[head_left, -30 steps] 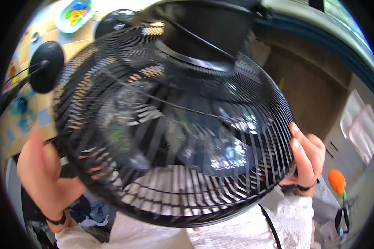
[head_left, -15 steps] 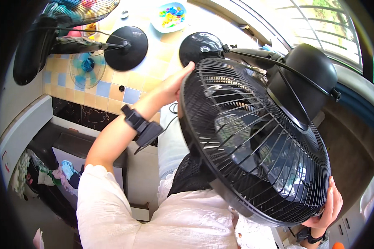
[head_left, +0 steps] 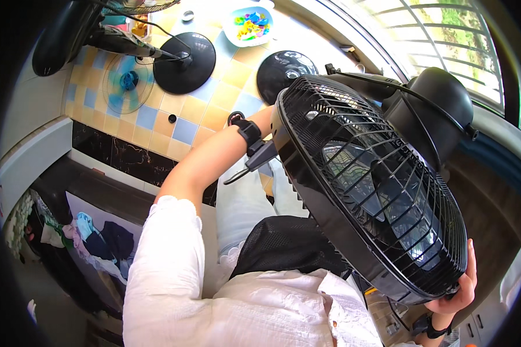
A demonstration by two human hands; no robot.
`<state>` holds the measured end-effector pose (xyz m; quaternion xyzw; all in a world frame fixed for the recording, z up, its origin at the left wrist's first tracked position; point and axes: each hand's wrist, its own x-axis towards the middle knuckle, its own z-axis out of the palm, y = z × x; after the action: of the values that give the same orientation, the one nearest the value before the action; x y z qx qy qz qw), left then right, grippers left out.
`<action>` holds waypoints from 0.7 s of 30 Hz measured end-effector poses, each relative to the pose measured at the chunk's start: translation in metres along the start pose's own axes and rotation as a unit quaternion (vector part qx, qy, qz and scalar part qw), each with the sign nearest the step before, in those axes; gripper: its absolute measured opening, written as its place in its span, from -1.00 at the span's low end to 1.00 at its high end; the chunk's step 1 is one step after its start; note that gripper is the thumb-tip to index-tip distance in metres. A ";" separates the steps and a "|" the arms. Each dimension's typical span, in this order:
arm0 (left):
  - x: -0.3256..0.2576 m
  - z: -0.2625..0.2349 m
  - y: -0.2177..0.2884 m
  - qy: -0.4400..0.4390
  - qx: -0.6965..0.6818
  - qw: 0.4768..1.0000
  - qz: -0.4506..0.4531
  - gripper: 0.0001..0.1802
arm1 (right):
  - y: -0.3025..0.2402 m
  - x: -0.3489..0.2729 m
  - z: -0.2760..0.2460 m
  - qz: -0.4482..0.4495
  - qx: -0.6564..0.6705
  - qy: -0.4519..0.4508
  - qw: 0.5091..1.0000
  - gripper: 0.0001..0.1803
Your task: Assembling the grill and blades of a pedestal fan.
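Near 2 black bases, right hand clasps 1 fan, left hand's grip hidden.

The large round wire-caged fan is coloured black throughout. The square-tiled surface is chequered in yellow, tan and blue, and edged by a black, pale-veined band. Yellow and blue are mixed among the small pieces in the pale rounded basin. The scallop-edged cloth blouse is coloured white.

Bright barred window, yellow-and-blue tiles, black marbled edging, pale wall
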<state>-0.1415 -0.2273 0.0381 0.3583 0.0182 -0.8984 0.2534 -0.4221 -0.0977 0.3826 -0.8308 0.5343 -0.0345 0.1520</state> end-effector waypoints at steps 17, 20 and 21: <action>0.015 -0.008 -0.033 -0.002 -0.001 0.998 0.069 -0.52 | 0.004 -0.004 0.010 0.009 0.014 0.043 0.999 -0.26; 0.015 -0.009 -0.038 -0.001 0.000 0.997 0.076 -0.52 | 0.003 -0.005 0.006 0.009 0.006 0.013 1.000 -0.32; 0.016 -0.008 -0.039 -0.002 -0.001 0.997 0.077 -0.52 | 0.003 -0.005 0.005 0.007 0.000 -0.010 1.000 -0.33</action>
<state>-0.1645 -0.1983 0.0155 0.3570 -0.0092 -0.8768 0.3220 -0.4257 -0.0934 0.3778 -0.8274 0.5385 -0.0252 0.1578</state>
